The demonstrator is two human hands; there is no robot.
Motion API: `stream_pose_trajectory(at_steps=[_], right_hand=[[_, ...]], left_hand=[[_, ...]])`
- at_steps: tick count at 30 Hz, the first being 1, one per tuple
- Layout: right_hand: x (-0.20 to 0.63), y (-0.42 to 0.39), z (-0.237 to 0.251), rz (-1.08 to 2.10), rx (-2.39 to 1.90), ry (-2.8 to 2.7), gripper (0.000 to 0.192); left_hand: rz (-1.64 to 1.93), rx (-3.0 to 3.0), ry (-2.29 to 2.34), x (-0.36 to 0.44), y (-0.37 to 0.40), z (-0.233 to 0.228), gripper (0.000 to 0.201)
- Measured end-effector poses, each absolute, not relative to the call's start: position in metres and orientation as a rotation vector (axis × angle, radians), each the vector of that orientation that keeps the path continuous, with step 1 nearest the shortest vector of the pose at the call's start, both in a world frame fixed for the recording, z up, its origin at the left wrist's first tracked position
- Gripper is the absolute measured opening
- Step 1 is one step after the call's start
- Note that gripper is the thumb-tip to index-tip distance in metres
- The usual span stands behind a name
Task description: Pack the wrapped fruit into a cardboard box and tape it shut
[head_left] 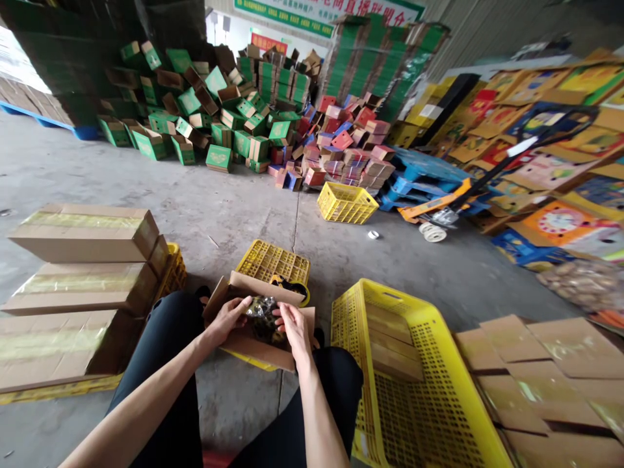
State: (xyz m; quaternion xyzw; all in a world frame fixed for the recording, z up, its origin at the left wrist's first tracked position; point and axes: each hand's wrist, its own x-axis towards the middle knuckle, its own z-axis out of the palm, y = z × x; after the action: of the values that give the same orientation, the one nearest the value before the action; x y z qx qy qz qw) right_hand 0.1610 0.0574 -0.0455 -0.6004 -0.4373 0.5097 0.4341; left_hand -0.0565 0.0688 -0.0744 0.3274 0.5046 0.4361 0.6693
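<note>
A: What did the left hand [232, 320] have?
B: It pinched one side of a shiny, dark-looking plastic bag [262, 308].
A: And the right hand [294, 328]?
B: Its curled fingers touched the bag's other side; I couldn't tell whether they gripped it.
A: Where was the bag?
B: At the mouth of an open cardboard box [258, 351]. A yellow crate [273, 255] showed just beyond; a bigger crate [455, 377], on the right, held flat cartons [394, 354].

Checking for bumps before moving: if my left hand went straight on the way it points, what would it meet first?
Likely the shiny plastic your left hand touches, at the open carton; depth is unclear.
</note>
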Motion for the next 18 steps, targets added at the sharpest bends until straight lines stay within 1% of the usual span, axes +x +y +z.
stream_pose_trajectory(at_steps=[3,8,10,12,16,18], right_hand=[[0.171,0.062,-0.059,1.151,-1.554,-1.102,0.051],[0.178,0.066,-0.072,0.976,-1.736,-1.394,0.024],[0.176,0.067,-0.073,0.939,-1.801,-1.471,0.017],[0.172,0.069,-0.074,0.935,-1.832,-1.508,0.016],[0.162,0.073,-0.075,0.936,-1.92,-1.631,0.026],[0.159,0.075,-0.076,0.942,-1.971,-1.699,0.029]], left_hand=[[1.066,0.841,1.263,-0.059,0.071,-0.078,0.051],[1.145,0.875,1.314,-0.061,0.072,-0.084,0.044],[1.168,0.881,1.318,-0.061,0.074,-0.087,0.038],[1.156,0.942,1.341,-0.063,0.075,-0.092,0.033],[1.017,1.126,1.451,-0.064,0.079,-0.1,0.022],[0.996,1.148,1.462,-0.064,0.081,-0.102,0.021]])
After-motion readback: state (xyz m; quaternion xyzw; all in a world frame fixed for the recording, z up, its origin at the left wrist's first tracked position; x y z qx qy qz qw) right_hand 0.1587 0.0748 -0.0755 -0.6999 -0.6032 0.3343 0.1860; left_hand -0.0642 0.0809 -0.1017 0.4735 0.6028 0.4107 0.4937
